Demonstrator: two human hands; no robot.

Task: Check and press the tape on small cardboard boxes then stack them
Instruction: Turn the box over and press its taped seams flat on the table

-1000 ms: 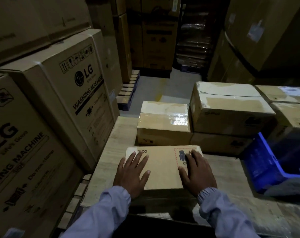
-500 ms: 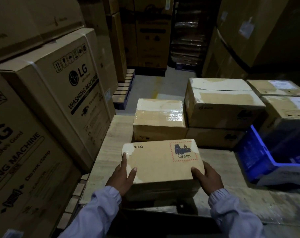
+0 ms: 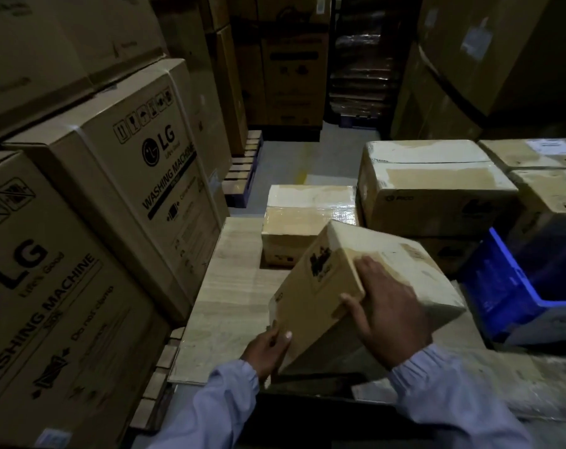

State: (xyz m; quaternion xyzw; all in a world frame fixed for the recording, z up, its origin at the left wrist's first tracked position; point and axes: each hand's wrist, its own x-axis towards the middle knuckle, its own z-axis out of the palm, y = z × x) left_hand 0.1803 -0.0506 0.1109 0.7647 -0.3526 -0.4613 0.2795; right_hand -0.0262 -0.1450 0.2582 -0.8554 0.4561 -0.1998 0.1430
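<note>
Hooked round the low near corner of the small cardboard box [image 3: 314, 306] with the left hand [image 3: 267, 348], thumb flat on the labelled face; clamped over the upper ridge with the right hand [image 3: 388, 315], thumb on that same face and spread fingers across the pale taped side. Held tipped up on a corner above the near edge of the wooden board [image 3: 229, 286], just in front of the taped box [image 3: 307, 218]; cannot tell whether touching the board or clear of it. Likely to fail at the left corner first: only a small purchase there, so liable on a slip to drop low end first onto the board and dent. Could also roll out rightward from under the right palm toward the blue crate [image 3: 515, 296], given smooth tape beneath those fingers. Easy to miss a lifted tape edge in such dim light. Pointing, by the look of it, with the long axis away and upward, from near low corner to far high corner; labelled face turned left toward the washing-machine cartons [image 3: 139, 176], taped side up and right.
</note>
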